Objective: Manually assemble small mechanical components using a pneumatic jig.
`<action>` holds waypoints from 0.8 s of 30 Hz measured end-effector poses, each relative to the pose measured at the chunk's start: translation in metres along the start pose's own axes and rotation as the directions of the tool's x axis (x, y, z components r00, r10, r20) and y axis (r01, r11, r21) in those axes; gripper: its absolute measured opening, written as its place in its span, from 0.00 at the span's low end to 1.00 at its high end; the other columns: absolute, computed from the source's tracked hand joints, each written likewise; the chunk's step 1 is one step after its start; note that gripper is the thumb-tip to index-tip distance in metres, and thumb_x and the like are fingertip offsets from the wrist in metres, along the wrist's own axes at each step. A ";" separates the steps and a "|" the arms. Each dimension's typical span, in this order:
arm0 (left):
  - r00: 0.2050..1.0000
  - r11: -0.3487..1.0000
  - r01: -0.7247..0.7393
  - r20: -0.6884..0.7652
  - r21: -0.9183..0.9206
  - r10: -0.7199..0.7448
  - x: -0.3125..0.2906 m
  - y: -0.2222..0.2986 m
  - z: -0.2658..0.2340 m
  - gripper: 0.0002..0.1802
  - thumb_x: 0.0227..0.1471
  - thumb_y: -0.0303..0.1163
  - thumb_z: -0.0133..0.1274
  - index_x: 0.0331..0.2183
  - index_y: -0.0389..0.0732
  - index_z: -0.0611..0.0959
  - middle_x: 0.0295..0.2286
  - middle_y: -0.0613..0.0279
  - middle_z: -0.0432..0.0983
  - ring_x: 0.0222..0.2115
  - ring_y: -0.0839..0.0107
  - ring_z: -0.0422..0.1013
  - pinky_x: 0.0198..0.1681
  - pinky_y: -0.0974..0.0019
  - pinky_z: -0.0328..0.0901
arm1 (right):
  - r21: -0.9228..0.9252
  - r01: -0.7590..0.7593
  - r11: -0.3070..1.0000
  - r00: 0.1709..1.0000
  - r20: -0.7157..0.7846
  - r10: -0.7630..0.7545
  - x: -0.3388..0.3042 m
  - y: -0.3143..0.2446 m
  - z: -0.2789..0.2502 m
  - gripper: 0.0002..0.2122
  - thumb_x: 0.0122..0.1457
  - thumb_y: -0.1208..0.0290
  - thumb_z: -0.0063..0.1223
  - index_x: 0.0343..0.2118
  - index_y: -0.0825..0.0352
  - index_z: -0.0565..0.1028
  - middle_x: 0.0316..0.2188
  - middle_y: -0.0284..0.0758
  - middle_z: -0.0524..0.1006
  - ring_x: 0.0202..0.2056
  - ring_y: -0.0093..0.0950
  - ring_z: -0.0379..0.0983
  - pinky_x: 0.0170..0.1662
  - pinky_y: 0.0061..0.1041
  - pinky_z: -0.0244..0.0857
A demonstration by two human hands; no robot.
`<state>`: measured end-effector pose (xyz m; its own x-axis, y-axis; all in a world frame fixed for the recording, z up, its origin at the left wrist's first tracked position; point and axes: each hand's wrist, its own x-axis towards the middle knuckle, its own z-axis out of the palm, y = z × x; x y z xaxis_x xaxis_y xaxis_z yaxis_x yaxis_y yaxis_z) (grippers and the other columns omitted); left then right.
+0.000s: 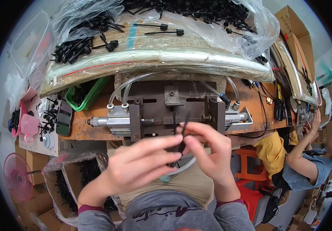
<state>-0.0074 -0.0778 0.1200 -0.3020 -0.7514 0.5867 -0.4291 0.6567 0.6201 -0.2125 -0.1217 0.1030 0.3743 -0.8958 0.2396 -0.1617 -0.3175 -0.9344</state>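
In front of the clamping fixture (pixel 150 94), my two hands meet over my lap around a thin black plastic part (pixel 184 134) with a long stem. My right hand (pixel 212 152) pinches it between thumb and fingertips, the stem pointing up and away from me. The fingers of my left hand (pixel 139 163) are closed on the lower part of it from the other side, and they hide much of its lower end. Just beyond my fingertips, another dark upright rod (pixel 174 115) stands at the middle of the fixture, below a small metal block (pixel 171 96).
Air cylinders (pixel 118 123) with clear hoses flank the fixture. Behind it, a plastic-covered ledge (pixel 158 57) bears heaps of black stemmed parts (pixel 196 7). A green basket (pixel 87 96) and a phone (pixel 64 121) lie left. A co-worker (pixel 304 165) sits right, beside red stools (pixel 248 196).
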 end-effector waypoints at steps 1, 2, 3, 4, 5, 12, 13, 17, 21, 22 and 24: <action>0.999 0.999 0.012 0.034 -0.033 -0.010 -0.010 0.000 0.004 0.19 0.35 0.26 0.70 0.35 0.36 0.87 0.45 0.47 0.78 0.32 0.66 0.80 0.32 0.70 0.75 | 0.243 -0.149 0.958 0.988 0.007 0.151 -0.001 -0.004 -0.002 0.11 0.62 0.76 0.54 0.45 0.75 0.76 0.35 0.39 0.81 0.24 0.22 0.77 0.27 0.19 0.70; 1.000 0.998 -0.007 0.022 -0.066 0.009 -0.017 -0.001 0.010 0.18 0.35 0.26 0.70 0.34 0.36 0.87 0.44 0.46 0.79 0.29 0.67 0.81 0.32 0.70 0.75 | 0.435 -0.192 0.880 0.981 0.068 0.180 0.001 -0.005 -0.006 0.11 0.66 0.74 0.48 0.46 0.76 0.75 0.33 0.39 0.81 0.23 0.21 0.76 0.25 0.18 0.68; 1.000 0.997 -0.008 0.003 -0.081 0.008 -0.023 -0.001 0.014 0.16 0.35 0.26 0.70 0.33 0.36 0.87 0.43 0.47 0.80 0.29 0.67 0.81 0.32 0.71 0.75 | 0.500 -0.225 0.836 0.974 0.114 0.194 0.003 -0.003 -0.006 0.12 0.67 0.74 0.47 0.46 0.76 0.76 0.32 0.40 0.81 0.22 0.21 0.76 0.24 0.18 0.68; 1.000 0.996 0.001 -0.004 -0.086 -0.002 -0.027 0.000 0.017 0.16 0.35 0.26 0.70 0.33 0.36 0.87 0.42 0.48 0.80 0.28 0.67 0.81 0.31 0.71 0.75 | 0.561 -0.259 0.787 0.966 0.161 0.204 0.005 0.000 -0.006 0.12 0.67 0.73 0.46 0.46 0.76 0.76 0.32 0.40 0.81 0.22 0.21 0.76 0.24 0.18 0.68; 1.000 0.996 0.013 -0.010 -0.087 -0.014 -0.030 0.002 0.019 0.16 0.35 0.26 0.70 0.32 0.36 0.87 0.42 0.48 0.81 0.28 0.67 0.81 0.31 0.71 0.75 | 0.618 -0.295 0.729 0.955 0.211 0.207 0.006 0.002 -0.006 0.12 0.67 0.73 0.45 0.46 0.76 0.76 0.31 0.41 0.80 0.21 0.21 0.76 0.24 0.17 0.67; 0.999 0.996 0.013 -0.050 -0.083 -0.018 -0.043 0.001 0.022 0.15 0.36 0.26 0.68 0.32 0.35 0.87 0.45 0.51 0.79 0.29 0.69 0.80 0.31 0.72 0.75 | 0.590 -0.274 0.759 0.962 0.173 0.213 0.000 0.001 0.008 0.09 0.65 0.76 0.46 0.36 0.79 0.75 0.27 0.48 0.80 0.20 0.31 0.79 0.25 0.23 0.73; 0.999 0.996 0.015 -0.049 -0.083 -0.019 -0.044 0.001 0.022 0.14 0.36 0.26 0.68 0.31 0.35 0.87 0.45 0.51 0.79 0.29 0.69 0.80 0.31 0.72 0.75 | 0.587 -0.261 0.766 0.965 0.160 0.206 -0.001 0.001 0.009 0.09 0.65 0.76 0.46 0.36 0.78 0.75 0.27 0.48 0.80 0.21 0.32 0.79 0.25 0.23 0.73; 0.999 0.997 0.025 -0.025 -0.076 -0.027 -0.044 0.003 0.019 0.14 0.36 0.26 0.67 0.31 0.35 0.87 0.45 0.52 0.79 0.28 0.69 0.80 0.30 0.72 0.74 | 0.629 -0.254 0.735 0.967 0.179 0.180 -0.004 0.003 0.007 0.06 0.65 0.79 0.47 0.37 0.77 0.75 0.29 0.43 0.80 0.24 0.29 0.80 0.28 0.23 0.74; 1.000 0.996 0.023 -0.006 -0.082 -0.024 -0.043 0.003 0.018 0.14 0.36 0.26 0.67 0.31 0.35 0.87 0.46 0.52 0.79 0.28 0.70 0.80 0.29 0.72 0.74 | 0.621 -0.242 0.745 0.970 0.176 0.169 -0.007 0.004 0.007 0.06 0.65 0.80 0.47 0.36 0.78 0.75 0.29 0.43 0.80 0.24 0.29 0.80 0.27 0.22 0.74; 1.000 0.996 0.023 -0.001 -0.084 -0.023 -0.043 0.003 0.018 0.14 0.36 0.26 0.67 0.31 0.35 0.87 0.46 0.52 0.79 0.28 0.69 0.80 0.30 0.72 0.74 | 0.615 -0.241 0.751 0.970 0.179 0.165 -0.007 0.005 0.007 0.06 0.65 0.80 0.47 0.36 0.78 0.74 0.29 0.43 0.80 0.24 0.29 0.80 0.27 0.22 0.74; 1.000 0.996 0.025 0.006 -0.085 -0.024 -0.043 0.003 0.018 0.14 0.37 0.26 0.67 0.31 0.34 0.87 0.46 0.52 0.79 0.28 0.69 0.80 0.30 0.72 0.74 | 0.618 -0.252 0.745 0.967 0.181 0.177 -0.008 0.004 0.007 0.06 0.65 0.80 0.47 0.36 0.78 0.75 0.29 0.43 0.80 0.24 0.29 0.80 0.27 0.22 0.74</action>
<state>-0.0109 -0.0444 0.0878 -0.2964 -0.7675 0.5684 -0.3629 0.6410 0.6764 -0.2101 -0.1134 0.0951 0.4989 -0.8665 0.0181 0.3492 0.1818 -0.9193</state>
